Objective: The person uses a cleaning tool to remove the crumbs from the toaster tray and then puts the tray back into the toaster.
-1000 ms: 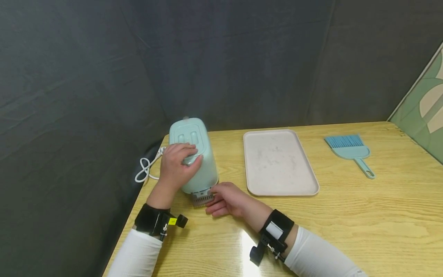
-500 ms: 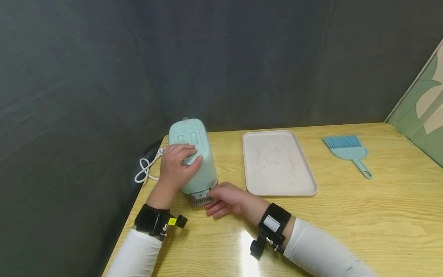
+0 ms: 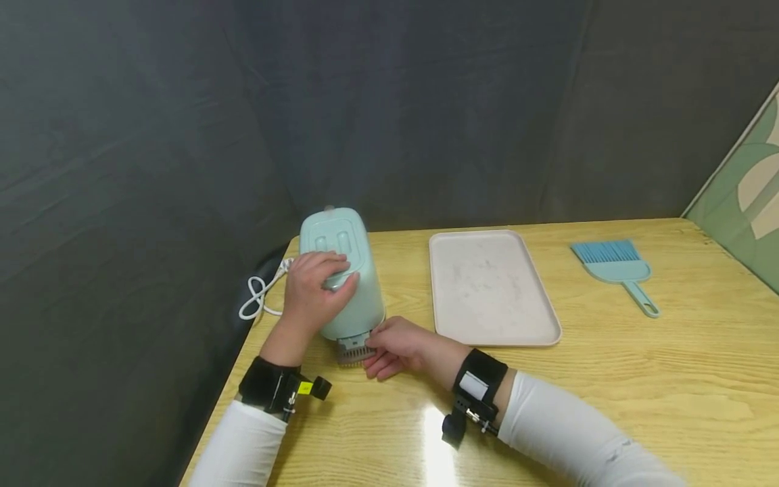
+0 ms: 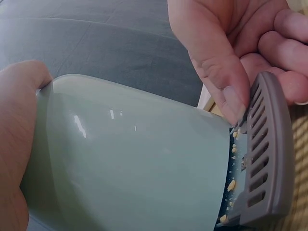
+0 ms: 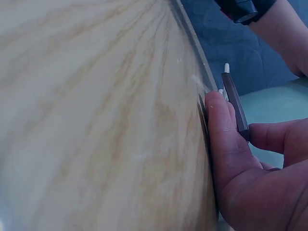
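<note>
A mint-green toaster (image 3: 362, 304) with a lidded top stands at the table's left end. My left hand (image 3: 313, 291) holds it from above, with fingers and thumb curved over the top. At the toaster's near end a grey slotted crumb tray (image 4: 262, 159) sticks out from the base, with yellowish crumbs (image 4: 232, 185) along the gap beside it. My right hand (image 3: 398, 348) pinches the tray's right end, thumb on one side and fingers underneath, the back of the hand close over the tabletop. The rest of the tray is hidden inside the toaster.
A pale rectangular tray (image 3: 493, 287) lies flat right of the toaster. Farther right is a light-blue brush (image 3: 617, 270). A white power cord (image 3: 258, 297) lies looped by the left table edge. A dark cloth (image 3: 426, 115) hangs behind the wooden table (image 3: 639, 399).
The right wrist and forearm have shifted slightly upward while the fingers stay at the crumb tray. The left hand and the toaster have hardly moved.
</note>
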### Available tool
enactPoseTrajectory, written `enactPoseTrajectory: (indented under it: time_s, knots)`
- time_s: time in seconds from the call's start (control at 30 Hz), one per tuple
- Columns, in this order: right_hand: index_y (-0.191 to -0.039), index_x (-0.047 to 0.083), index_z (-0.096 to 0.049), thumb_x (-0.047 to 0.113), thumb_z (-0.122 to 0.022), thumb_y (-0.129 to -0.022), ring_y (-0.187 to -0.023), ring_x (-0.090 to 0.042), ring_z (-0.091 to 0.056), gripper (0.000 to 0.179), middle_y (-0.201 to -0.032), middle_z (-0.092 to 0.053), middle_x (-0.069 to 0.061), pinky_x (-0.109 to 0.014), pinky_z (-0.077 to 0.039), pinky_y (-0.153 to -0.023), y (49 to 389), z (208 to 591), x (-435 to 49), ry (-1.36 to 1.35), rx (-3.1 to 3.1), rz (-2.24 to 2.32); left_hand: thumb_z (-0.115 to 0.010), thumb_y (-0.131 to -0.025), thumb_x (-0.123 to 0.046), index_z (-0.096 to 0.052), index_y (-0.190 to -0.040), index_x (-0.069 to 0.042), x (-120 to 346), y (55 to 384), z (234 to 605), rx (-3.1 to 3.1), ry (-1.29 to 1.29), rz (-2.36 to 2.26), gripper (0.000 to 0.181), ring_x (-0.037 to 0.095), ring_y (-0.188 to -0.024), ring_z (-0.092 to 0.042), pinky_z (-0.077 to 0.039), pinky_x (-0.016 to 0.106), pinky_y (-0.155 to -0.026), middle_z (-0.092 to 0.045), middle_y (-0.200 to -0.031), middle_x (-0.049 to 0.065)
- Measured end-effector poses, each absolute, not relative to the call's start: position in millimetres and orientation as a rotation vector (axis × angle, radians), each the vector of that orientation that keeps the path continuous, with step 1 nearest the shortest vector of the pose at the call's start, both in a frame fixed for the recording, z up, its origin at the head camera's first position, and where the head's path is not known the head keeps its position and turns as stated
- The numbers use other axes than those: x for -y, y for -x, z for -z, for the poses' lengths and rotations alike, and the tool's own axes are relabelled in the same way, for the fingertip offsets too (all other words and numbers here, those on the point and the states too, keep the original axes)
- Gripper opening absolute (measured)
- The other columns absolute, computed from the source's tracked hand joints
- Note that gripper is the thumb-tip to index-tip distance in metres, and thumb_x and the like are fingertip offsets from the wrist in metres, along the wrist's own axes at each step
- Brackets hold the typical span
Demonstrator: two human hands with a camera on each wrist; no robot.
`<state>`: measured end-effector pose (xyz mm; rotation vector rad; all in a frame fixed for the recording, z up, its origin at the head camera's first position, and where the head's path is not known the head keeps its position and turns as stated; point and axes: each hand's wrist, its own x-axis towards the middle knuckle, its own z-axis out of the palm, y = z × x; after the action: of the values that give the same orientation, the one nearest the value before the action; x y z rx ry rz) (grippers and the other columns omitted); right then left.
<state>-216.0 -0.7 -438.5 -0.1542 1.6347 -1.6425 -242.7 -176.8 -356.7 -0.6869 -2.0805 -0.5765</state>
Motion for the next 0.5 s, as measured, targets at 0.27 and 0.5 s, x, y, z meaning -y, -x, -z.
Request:
enactPoseTrajectory:
  time_s: [0.27,0.5]
  knots:
    - [-0.097,-0.001,-0.052,0.013,-0.05,-0.085,-0.061,-0.032,-0.061,0.018,-0.076,-0.061,-0.024,-0.043,-0.049,-0.054,214.8,440.2,3.3,0.123,-1.679,1.626,-0.064,-0.07,-0.038,-0.069,-0.084,-0.016,176.4,242.4,356.7,2.08,0.686,0.582,0.026,0.012,-0.089,-0.054,-0.036,0.033,-0.082,-0.063,-0.091,-0.005]
    - [-0.098,-0.001,-0.049,0.011,-0.05,-0.083,-0.058,-0.031,-0.061,0.018,-0.074,-0.06,-0.025,-0.043,-0.048,-0.051,213.4,439.3,2.8,0.112,-1.679,1.633,-0.064,-0.07,-0.037,-0.069,-0.084,-0.016,176.4,242.2,354.9,2.079,0.687,0.576,0.026,0.012,-0.089,-0.054,-0.036,0.034,-0.081,-0.064,-0.091,-0.004]
